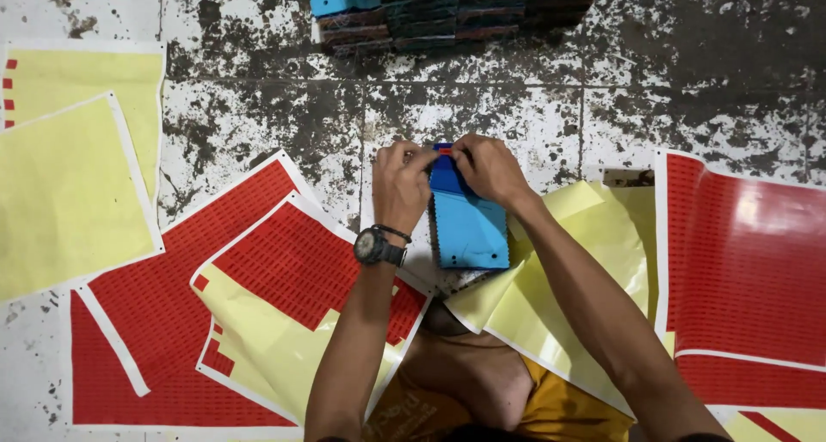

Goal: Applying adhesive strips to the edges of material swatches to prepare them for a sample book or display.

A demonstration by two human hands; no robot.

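A blue booklet-like card (469, 227) with small holes along its edges lies on the floor in front of me. My left hand (400, 184), with a black watch on the wrist, pinches its far edge. My right hand (486, 167) meets it there, both sets of fingertips on a small red sticker at the card's top. A red sticker sheet (292, 261), partly peeled down to yellow backing, lies just left of my left arm.
More red sticker sheets lie at the left (163, 322) and right (748, 270). Yellow backing sheets lie at the far left (69, 184) and under my right arm (568, 287). A stack of blue and dark cards (439, 12) stands at the top. The floor is stained white tile.
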